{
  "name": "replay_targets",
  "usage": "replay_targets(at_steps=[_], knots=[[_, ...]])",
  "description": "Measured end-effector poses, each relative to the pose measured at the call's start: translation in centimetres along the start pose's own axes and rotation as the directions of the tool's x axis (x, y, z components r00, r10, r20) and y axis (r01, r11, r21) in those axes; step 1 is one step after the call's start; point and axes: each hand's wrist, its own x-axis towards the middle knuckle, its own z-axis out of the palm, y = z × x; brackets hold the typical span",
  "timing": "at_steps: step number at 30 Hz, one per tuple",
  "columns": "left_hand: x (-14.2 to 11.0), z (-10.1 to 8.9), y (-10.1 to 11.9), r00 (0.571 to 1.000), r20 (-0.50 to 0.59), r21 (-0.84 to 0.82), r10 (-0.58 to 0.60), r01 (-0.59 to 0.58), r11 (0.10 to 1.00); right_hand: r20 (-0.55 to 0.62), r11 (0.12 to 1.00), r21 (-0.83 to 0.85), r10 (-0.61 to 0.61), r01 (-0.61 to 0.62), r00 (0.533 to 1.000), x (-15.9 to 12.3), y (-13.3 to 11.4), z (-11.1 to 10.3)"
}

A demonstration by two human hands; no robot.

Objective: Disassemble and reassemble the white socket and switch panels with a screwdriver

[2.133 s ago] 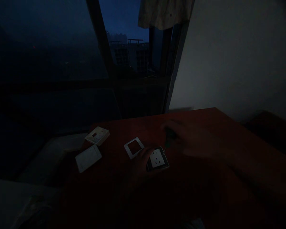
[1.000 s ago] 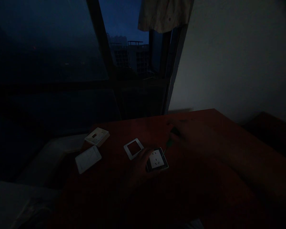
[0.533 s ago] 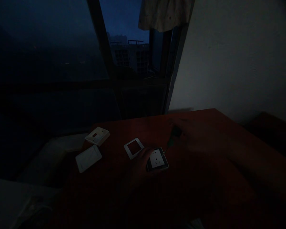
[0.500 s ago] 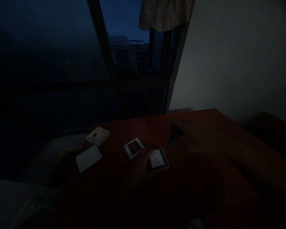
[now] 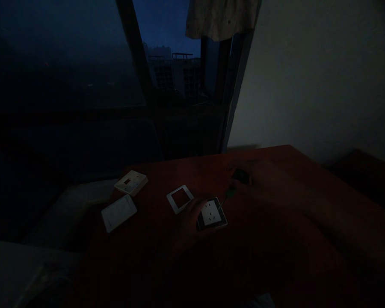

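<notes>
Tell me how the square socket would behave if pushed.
The socket would likely slide rather than roll, being broad and square. It probably stays stiff, judging by its straight edges. The left hand around its side may steady it against the screwdriver at its right border.

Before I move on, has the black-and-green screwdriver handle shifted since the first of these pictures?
Yes: the black-and-green screwdriver handle, in the bare right hand, has leaned rightward, toward the far right corner of the red table.
</notes>
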Motion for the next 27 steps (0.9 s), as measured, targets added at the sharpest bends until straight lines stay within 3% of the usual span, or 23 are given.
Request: replay_targets(at_steps=[4,8,13,16,19,23,27], knots=[[-0.1,-0.1,0.0,1.000,0.001,-0.001,-0.005,0.005,1.000,-0.061,0.979,0.202,0.032,-0.019,0.998,-1.1,1.8,0.1],[-0.2,-0.5,0.6,1.000,-0.010,-0.021,0.009,-0.009,1.000,-0.122,0.910,0.362,0.262,-0.203,0.957,-2.8,4.5,1.4],[0.6,-1.1,2.7,0.997,-0.065,0.096,0.048,-0.042,0.994,-0.178,0.692,0.608,0.597,-0.390,0.782,-5.0,7.5,5.8],[1.8,-1.3,4.1,0.996,-0.013,0.213,0.083,-0.079,0.974,-0.086,0.487,0.777,0.710,-0.398,0.699,-5.8,8.3,9.0],[3.2,-1.4,5.1,0.992,0.087,0.291,0.094,-0.115,0.950,-0.042,0.370,0.849,0.758,-0.376,0.651,-6.2,8.2,11.3],[4.4,-1.5,5.9,0.982,0.181,0.370,0.053,-0.117,0.922,-0.016,0.328,0.862,0.780,-0.386,0.626,-6.6,7.7,12.5],[4.9,-1.5,6.2,0.979,0.202,0.391,0.022,-0.101,0.915,0.038,0.276,0.864,0.798,-0.420,0.602,-7.3,7.8,13.4]])
